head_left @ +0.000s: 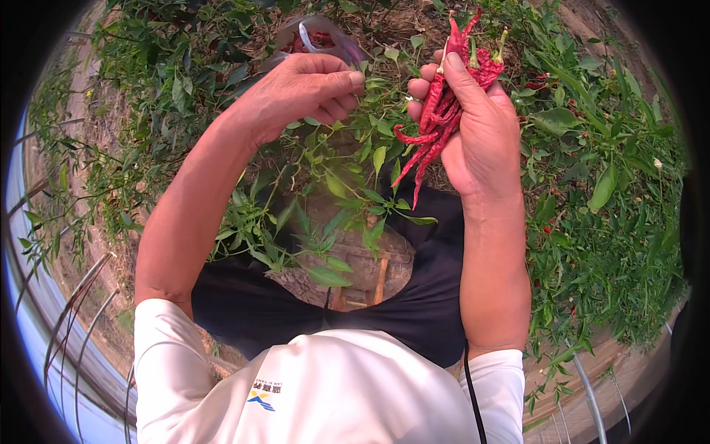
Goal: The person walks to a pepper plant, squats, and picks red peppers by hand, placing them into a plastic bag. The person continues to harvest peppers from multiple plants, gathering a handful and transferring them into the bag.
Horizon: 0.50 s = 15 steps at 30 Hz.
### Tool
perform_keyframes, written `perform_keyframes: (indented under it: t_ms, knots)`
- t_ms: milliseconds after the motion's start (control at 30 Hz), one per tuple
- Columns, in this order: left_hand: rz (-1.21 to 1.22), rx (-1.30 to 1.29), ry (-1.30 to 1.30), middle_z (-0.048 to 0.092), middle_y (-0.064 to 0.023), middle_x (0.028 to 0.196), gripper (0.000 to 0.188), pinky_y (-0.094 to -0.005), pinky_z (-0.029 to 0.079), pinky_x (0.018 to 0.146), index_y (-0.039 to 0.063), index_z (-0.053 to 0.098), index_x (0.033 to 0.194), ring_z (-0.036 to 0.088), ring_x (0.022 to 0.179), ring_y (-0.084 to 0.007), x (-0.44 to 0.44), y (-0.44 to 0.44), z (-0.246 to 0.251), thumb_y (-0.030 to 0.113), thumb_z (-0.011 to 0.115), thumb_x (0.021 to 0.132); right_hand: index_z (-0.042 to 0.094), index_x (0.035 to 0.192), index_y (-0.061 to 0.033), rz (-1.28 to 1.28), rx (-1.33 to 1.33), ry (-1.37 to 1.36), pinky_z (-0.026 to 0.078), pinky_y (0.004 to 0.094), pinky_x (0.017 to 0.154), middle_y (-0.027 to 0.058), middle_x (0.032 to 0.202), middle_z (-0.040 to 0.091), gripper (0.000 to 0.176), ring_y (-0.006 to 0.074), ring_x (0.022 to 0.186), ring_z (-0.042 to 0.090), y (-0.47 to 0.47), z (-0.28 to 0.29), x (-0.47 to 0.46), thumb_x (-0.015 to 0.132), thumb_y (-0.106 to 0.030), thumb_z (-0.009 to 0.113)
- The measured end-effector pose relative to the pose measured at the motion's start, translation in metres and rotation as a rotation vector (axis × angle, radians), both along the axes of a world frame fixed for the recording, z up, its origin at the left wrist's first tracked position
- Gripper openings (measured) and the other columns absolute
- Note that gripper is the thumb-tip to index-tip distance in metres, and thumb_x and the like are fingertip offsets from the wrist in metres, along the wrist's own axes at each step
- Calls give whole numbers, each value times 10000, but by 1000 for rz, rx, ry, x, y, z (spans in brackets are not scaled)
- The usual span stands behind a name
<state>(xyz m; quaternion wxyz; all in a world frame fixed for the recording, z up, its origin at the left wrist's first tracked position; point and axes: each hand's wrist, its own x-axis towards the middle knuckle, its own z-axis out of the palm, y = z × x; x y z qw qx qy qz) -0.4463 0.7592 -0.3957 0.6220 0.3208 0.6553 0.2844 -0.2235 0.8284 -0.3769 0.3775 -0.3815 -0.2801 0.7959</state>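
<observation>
My right hand (pixel 480 119) is closed around a bunch of wrinkled red chili peppers (pixel 435 116). Their pale and green stems stick up past the thumb, and the thin tips hang below the fingers. To the left, my left hand (pixel 327 89) has its fingers curled in and the thumb pressed against the index finger. Nothing shows between those fingers. Just beyond that hand is a clear plastic bag (pixel 346 47) with red chili peppers (pixel 315 41) inside, partly hidden by the hand. Leafy pepper plants (pixel 333 186) grow between my forearms.
Dense pepper plants (pixel 599 222) with scattered red fruit fill the right side. More foliage (pixel 144 111) stands on the left. Below, between my dark-trousered legs (pixel 438 266), a wooden frame piece (pixel 381 280) shows. Metal hoops (pixel 83 299) curve at the lower left, and a metal pipe (pixel 588 388) rises lower right.
</observation>
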Motion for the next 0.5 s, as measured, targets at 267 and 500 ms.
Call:
perform_keyframes:
  t_ms: [267,500]
  knots:
    - [468,-350,-120,621,-41,1029,585,-323,545,733,63,445,1426,618,806,-136,39,-80,-95,288,728,966,656,1128,-52,14,-5,-6,636,346,704,73,968,721,211,188,846,735,0,0,2,1023,-234,664]
    - [631,-71,-65,644,29,1056,414,-307,481,797,163,619,1295,588,946,-104,42,-58,-125,300,772,936,658,1128,-56,11,-7,-5,634,339,691,75,968,721,202,186,838,734,0,0,3,1024,-228,661]
